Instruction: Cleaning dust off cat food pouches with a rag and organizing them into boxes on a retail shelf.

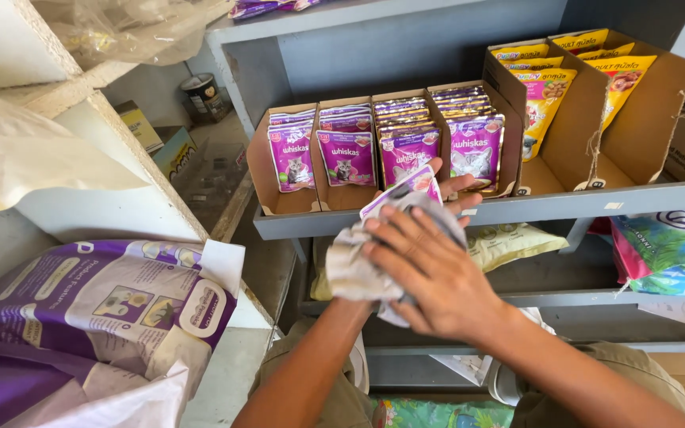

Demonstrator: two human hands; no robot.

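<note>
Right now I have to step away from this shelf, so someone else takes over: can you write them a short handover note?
Left hand: under a purple pouch, holding it up in front of the shelf.
Right hand: pressing a grey cloth over that pouch.
Four cardboard trays of purple pouches stand on the shelf; yellow pouches sit in taller boxes to the right.
Done: trays look filled.
Left: the held pouch is not yet in any tray.

The grey shelf [533,208] is nearly full: four cardboard trays of purple pouches [374,147] stand touching side by side, with yellow pouches [564,87] boxed to their right. Open room lies only along the shelf's near lip and in the bare front of the right-hand cardboard box [644,119]. At near left a large purple bag [97,301] fills the white ledge.
</note>
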